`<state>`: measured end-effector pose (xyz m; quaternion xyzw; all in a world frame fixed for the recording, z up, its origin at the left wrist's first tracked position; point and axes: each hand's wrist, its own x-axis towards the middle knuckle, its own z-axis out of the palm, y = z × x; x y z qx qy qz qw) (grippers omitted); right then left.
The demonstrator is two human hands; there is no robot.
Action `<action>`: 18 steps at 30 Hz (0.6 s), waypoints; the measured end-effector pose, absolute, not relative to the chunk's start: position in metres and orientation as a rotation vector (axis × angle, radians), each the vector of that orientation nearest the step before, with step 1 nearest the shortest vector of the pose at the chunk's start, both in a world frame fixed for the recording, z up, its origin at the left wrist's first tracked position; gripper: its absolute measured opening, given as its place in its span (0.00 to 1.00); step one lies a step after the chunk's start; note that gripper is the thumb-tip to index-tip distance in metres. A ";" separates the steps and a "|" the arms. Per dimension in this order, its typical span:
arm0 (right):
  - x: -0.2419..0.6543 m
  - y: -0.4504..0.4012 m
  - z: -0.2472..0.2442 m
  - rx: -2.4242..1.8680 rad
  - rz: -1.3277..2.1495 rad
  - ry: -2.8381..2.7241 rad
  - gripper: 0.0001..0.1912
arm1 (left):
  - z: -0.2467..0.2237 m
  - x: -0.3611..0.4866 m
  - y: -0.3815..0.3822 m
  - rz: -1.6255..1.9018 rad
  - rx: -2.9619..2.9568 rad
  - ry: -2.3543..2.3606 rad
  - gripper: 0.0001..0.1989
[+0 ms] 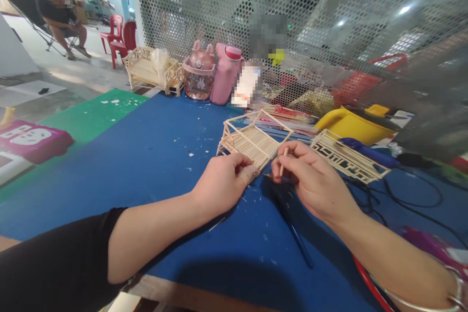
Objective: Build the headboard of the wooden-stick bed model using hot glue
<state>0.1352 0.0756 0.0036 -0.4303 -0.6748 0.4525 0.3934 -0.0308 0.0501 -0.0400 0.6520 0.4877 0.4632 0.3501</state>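
A small frame of thin wooden sticks (256,144), with a slatted floor and open railings, rests on the blue tabletop. My left hand (226,180) grips its near edge between thumb and fingers. Beside its right corner, my right hand (310,170) pinches a short wooden stick (284,160), held nearly upright. Below that hand lies a dark blue slim tool (300,243), whose upper end is in shadow. To the right of my right hand is a flat stick lattice panel (347,158).
Farther back stand a finished-looking stick model (146,75), a clear bottle (198,75) and a pink bottle (224,75). A yellow container (351,126) and black cables (405,197) lie right. Perforated mesh (204,0) borders the table. A seated person (64,22) is far left.
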 end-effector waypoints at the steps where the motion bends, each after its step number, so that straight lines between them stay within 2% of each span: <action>1: 0.137 0.071 0.005 -1.127 1.111 -1.747 0.05 | -0.039 -0.031 0.048 1.189 1.685 1.260 0.09; 4: 0.148 0.050 0.007 -1.285 0.980 -1.886 0.08 | -0.034 -0.035 0.038 1.080 1.724 1.270 0.10; 10: 0.179 0.000 -0.006 -1.639 0.566 -2.349 0.07 | -0.029 -0.027 0.015 0.538 2.035 1.372 0.13; 18: 0.167 -0.009 -0.019 -1.780 0.292 -2.467 0.15 | -0.030 0.002 0.021 0.402 2.202 1.552 0.11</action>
